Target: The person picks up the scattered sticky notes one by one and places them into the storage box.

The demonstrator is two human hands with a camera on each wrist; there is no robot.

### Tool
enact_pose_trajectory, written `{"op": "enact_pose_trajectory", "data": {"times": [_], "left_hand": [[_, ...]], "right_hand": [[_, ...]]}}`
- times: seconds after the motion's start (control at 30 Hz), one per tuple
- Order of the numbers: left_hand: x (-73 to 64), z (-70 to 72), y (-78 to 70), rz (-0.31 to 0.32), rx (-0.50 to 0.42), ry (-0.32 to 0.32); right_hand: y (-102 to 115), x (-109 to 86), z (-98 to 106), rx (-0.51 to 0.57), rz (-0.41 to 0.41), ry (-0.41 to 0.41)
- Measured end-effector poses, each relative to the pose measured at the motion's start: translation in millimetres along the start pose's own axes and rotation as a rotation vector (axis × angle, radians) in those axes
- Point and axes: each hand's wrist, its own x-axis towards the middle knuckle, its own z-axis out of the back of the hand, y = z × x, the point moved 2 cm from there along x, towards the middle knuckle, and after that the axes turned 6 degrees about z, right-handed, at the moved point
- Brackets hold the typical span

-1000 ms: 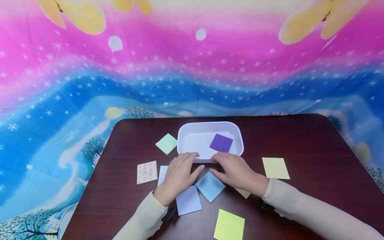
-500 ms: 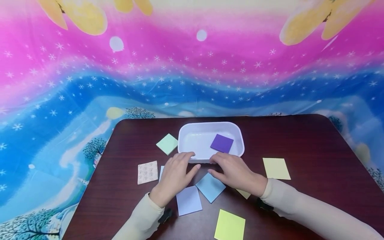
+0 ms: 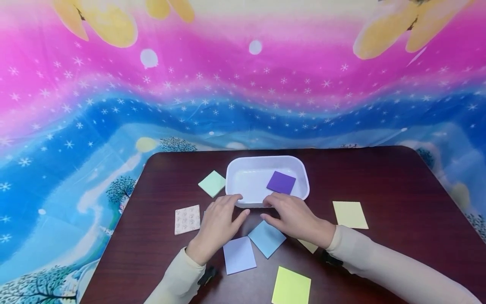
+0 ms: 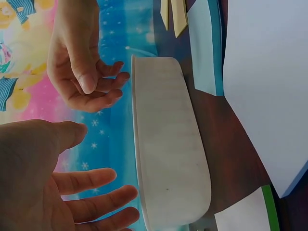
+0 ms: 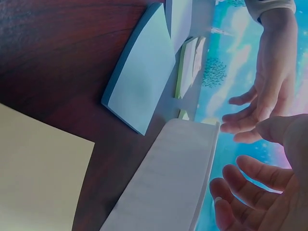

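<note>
A white plastic basin (image 3: 246, 182) stands at the middle of the table, with a purple sticky-note pad (image 3: 281, 182) lying inside at the right. Both hands hover at its near rim. My left hand (image 3: 215, 224) is at the left part of the rim, fingers loosely bent and holding nothing; the left wrist view shows its fingers (image 4: 101, 204) spread beside the basin's side. At the right part of the rim is my right hand (image 3: 298, 216), empty too, with its fingers (image 5: 250, 190) loosely curved. Below and between the hands lies a light blue pad (image 3: 267, 239).
Around the basin lie more pads: mint (image 3: 212, 183), patterned (image 3: 187, 219), lavender (image 3: 240, 255), bright yellow (image 3: 291, 285) and pale yellow (image 3: 350, 214). A beige pad (image 3: 308, 245) is partly hidden under my right hand. Behind the table (image 3: 395, 185) hangs a printed cloth (image 3: 243, 97).
My left hand has drawn a little to the left and back along the basin's rim. My right hand has shifted slightly left. The basin and pads stay in place.
</note>
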Motion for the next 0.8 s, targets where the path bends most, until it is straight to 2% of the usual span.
{"op": "enact_pose_trajectory", "data": {"times": [0.27,0.8], "left_hand": [[-1.8,1.3,6.9,0.013,0.008,-0.013],[-1.6,5.7,19.5,0.1,-0.022,0.0]], "right_hand": [[1.0,3.4,-1.5,0.026,0.001,-0.002],[0.4,6.9,-4.2,0.028,0.005,-0.009]]}}
